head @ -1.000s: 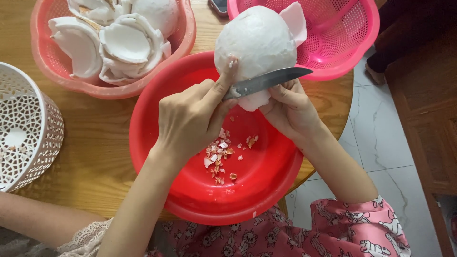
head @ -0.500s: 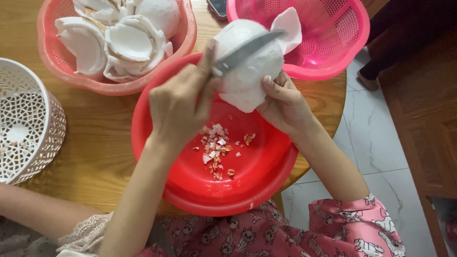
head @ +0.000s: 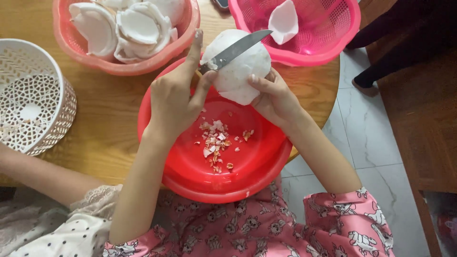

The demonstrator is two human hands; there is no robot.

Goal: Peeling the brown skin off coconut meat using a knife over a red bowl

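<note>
Over the far rim of the red bowl (head: 190, 185), the right hand (head: 278, 97) cups a white coconut piece (head: 238, 76) from its right side. The left hand (head: 173, 97) grips a knife (head: 235, 47), forefinger raised; the blade lies across the piece's top, its tip pointing up-right toward the pink basket (head: 333, 43). No labels or signs show; shavings (head: 216, 143) lie inside the bowl.

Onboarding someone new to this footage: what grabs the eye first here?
The big red basin at the table's edge, with peel scraps in its bottom. Over it, the right hand cradles a white peeled coconut piece while the left hand lays a knife on it. More white pieces fill the pink bowl behind.
</note>
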